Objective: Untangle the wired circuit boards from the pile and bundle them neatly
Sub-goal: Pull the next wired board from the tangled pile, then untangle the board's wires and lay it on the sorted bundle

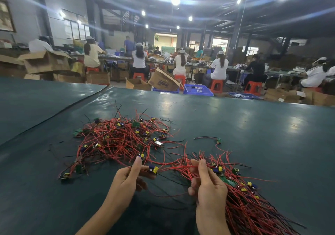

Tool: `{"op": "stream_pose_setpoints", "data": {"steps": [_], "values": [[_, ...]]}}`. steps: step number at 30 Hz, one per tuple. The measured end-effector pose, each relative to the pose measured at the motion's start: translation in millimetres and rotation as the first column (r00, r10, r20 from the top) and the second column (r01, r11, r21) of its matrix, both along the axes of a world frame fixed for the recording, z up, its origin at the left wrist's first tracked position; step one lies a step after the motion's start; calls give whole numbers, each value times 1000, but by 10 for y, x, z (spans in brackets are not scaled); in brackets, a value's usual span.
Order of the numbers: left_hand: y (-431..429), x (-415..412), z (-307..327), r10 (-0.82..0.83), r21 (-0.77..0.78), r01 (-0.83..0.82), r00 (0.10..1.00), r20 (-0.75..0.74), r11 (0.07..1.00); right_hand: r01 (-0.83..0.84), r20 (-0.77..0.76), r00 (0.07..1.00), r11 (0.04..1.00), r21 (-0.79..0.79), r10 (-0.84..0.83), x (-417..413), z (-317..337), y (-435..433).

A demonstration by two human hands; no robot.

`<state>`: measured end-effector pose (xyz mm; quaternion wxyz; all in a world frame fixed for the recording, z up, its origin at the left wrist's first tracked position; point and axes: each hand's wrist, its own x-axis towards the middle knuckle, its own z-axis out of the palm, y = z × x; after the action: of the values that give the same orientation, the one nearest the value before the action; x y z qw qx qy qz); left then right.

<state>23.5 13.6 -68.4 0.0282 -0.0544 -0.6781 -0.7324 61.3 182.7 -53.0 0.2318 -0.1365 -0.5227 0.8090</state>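
Both the left hand [126, 179] and right hand [208, 185] pinch.

table cover [235, 126] looks like smooth dark green vinyl, kinda glossy under the lights. wires [116, 140] are shiny red plastic-coated, boxes [45, 62] plain matt brown cardboard, stools [216, 86] glossy red plastic.

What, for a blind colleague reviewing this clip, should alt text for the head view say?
The left hand pinches one wired circuit board while the right hand grips a bundle of red-wired boards, above a dark green table. A tangled pile of boards lies just beyond, and seated workers fill the workshop behind.
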Motion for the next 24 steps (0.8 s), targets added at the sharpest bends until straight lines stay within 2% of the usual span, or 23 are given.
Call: {"op": "stream_pose_setpoints", "data": {"steps": [3,7,9,12,15,17,19,24], "values": [[23,23,16,-102,91,94,991,84,991,18,2,1000,998,-63,-18,-20,4,22],[69,73,13,-208,-2,208,977,55,978,84,-6,996,993,-83,-85,-26,3,9],[86,92,13,-215,-1,215,975,61,977,55,-11,998,998,-38,-55,2,15,-15],[116,104,17,-215,28,214,974,65,977,-47,-9,999,986,159,49,55,-2,-92],[150,140,30,-273,51,270,960,58,962,-151,17,987,884,442,160,104,-67,-253],[170,160,34,-311,44,309,949,48,950,-157,44,986,829,536,159,107,-117,-329],[181,165,31,-318,25,317,947,34,948,-163,51,986,835,526,161,99,-129,-342],[172,164,69,-293,-68,289,954,-60,955,-228,74,974,905,359,215,121,-19,-287]]}}
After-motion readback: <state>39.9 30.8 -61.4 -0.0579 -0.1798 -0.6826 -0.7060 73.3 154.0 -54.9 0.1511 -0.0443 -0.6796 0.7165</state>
